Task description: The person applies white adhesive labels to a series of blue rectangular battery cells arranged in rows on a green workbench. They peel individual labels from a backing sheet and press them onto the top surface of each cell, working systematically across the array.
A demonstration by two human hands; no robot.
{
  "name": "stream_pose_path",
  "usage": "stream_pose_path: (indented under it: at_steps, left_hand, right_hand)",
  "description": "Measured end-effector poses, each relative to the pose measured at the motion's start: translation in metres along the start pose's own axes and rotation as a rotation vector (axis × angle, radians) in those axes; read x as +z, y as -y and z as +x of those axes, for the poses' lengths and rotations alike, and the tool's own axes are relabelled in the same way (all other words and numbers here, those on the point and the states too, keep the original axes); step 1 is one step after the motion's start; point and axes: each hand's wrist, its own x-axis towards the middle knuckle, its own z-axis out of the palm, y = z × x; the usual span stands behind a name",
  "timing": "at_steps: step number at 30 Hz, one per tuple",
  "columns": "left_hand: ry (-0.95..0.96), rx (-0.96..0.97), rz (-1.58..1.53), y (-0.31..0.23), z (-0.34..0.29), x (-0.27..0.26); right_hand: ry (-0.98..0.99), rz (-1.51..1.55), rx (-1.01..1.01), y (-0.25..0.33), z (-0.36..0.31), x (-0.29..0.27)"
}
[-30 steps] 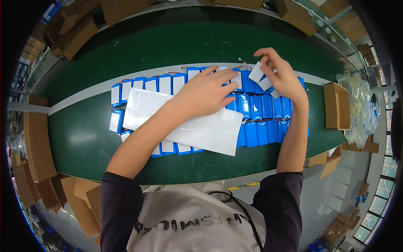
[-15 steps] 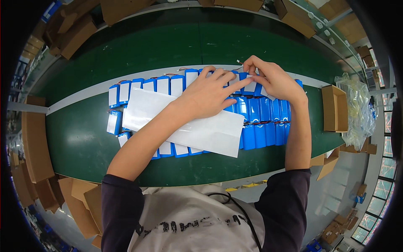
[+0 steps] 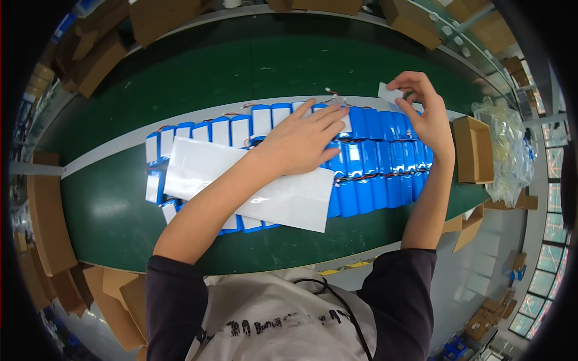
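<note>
Hands, two: left hand point(image 3: 299, 142) on blue battery packs point(image 3: 373, 162), right hand point(image 3: 426, 114) pinching one white slip point(image 3: 390, 94).

A factory packing or assembly line is shown. A long green conveyor belt point(image 3: 180, 78) with a grey strip along it is seen running across the view. Rows of identical blue battery packs point(image 3: 379, 162) with thin wires are laid out on it in batches, partly covered by a white sheet point(image 3: 241, 180). Brown cardboard boxes point(image 3: 472, 150) are stacked all around the belt, and a clear plastic bag point(image 3: 512, 150) of parts is kept at the right. Large industrial windows point(image 3: 551, 253) are visible at the right edge.
</note>
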Motion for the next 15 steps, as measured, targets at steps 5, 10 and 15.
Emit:
stream_pose_path:
  at_steps: [5,10,15]
  left_hand:
    - [-0.042,-0.025,-0.029,0.004,-0.004,0.012]
    - [-0.022,-0.014,0.126,-0.006,0.003,0.003]
    - [-0.160,0.131,0.002,-0.029,0.052,-0.009]
  right_hand:
    - [-0.489,0.287,0.281,-0.049,-0.050,-0.029]
    - [-0.795,0.666,0.530,-0.089,-0.101,-0.015]
    - [-0.984,0.863,0.395,-0.093,-0.108,-0.015]
